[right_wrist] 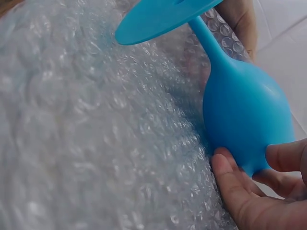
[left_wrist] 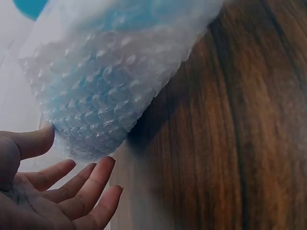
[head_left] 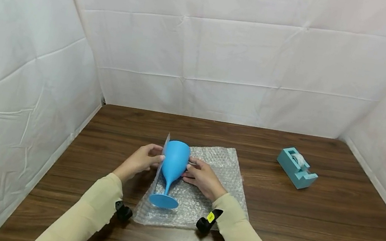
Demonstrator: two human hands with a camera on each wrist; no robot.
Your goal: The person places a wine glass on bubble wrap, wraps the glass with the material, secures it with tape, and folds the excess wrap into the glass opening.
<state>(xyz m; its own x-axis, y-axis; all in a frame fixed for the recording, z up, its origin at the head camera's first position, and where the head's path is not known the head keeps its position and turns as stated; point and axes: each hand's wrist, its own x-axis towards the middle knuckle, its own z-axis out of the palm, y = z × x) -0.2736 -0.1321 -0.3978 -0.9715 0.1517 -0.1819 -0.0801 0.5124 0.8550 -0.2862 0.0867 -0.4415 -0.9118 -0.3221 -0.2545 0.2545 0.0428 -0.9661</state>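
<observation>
A blue plastic goblet [head_left: 176,162] lies on a sheet of bubble wrap [head_left: 201,210], its bowl away from me and its round foot towards me. My right hand [head_left: 203,178] holds the bowl from the right, thumb and fingers around it near the rim in the right wrist view. On the other side, my left hand [head_left: 139,161] has the raised left edge of the wrap between thumb and fingers. That flap stands up against the goblet's left side. In the left wrist view the bubble wrap [left_wrist: 96,91] partly veils the blue goblet behind it.
A teal tape dispenser [head_left: 297,168] with a roll of clear tape stands to the right on the dark wooden table [head_left: 310,240]. White sheeting [head_left: 225,58] hangs behind the table and along both sides.
</observation>
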